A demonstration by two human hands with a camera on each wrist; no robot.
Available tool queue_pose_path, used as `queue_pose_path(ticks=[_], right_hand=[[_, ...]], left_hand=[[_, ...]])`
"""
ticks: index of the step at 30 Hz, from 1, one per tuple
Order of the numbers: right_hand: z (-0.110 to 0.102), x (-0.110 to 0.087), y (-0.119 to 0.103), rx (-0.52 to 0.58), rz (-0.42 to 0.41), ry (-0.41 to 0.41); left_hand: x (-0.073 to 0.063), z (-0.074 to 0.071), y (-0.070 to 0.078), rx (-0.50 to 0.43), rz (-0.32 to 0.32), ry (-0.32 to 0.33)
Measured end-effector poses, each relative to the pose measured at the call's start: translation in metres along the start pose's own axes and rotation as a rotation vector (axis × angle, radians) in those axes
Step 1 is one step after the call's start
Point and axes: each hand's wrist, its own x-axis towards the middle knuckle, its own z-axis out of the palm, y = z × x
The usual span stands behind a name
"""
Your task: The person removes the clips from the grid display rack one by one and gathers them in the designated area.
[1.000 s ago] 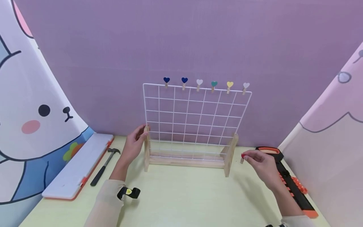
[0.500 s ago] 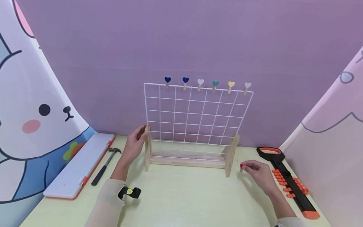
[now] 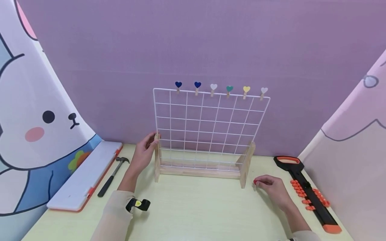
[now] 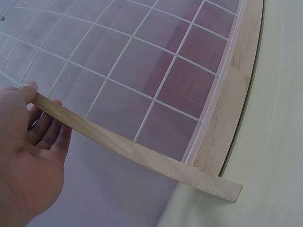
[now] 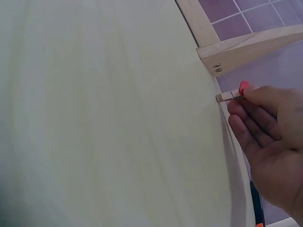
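A white wire grid (image 3: pixel 208 127) stands upright in a wooden stand (image 3: pixel 199 172). Along its top bar sit several heart clothespins: dark blue, white, green and yellow, with a white one (image 3: pixel 264 90) at the right end. My left hand (image 3: pixel 143 152) grips the upper end of the stand's left leg (image 4: pixel 142 156), thumb on one side and fingers on the other. Low over the table, right of the stand, my right hand (image 3: pixel 273 190) pinches a small wooden clothespin with a red heart (image 5: pixel 244 87) between thumb and forefinger. The clothespin's wooden tip points down.
On the left lie a claw hammer (image 3: pixel 113 175) and a long white case with an orange edge (image 3: pixel 85 177). A black and orange tool (image 3: pixel 312 197) with orange pieces along its sides lies at the right. A purple backdrop (image 3: pixel 208 43) rises behind the grid.
My right hand has moved down and slightly left with the red-heart clothespin, closer to the table. My left hand stays on the stand's leg.
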Motion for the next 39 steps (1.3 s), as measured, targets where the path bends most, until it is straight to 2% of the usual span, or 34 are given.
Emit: queue_pose_path(ticks=[11, 17, 24, 31, 39], right_hand=[[0.003, 0.007, 0.006, -0.085, -0.026, -0.037], [0.006, 0.012, 0.012, -0.102, -0.011, -0.047], [0.005, 0.01, 0.014, -0.123, -0.003, -0.021], [0.006, 0.008, 0.014, -0.104, -0.015, -0.006], [0.009, 0.007, 0.014, -0.121, 0.007, 0.009]], left_hand=[[-0.002, -0.001, 0.003, 0.009, -0.005, 0.002], [-0.002, -0.003, 0.005, 0.019, -0.005, 0.009], [0.0, -0.001, -0.002, 0.028, 0.016, 0.008], [-0.001, 0.0, -0.001, 0.031, 0.007, 0.012], [-0.001, 0.001, -0.001, 0.029, -0.005, 0.013]])
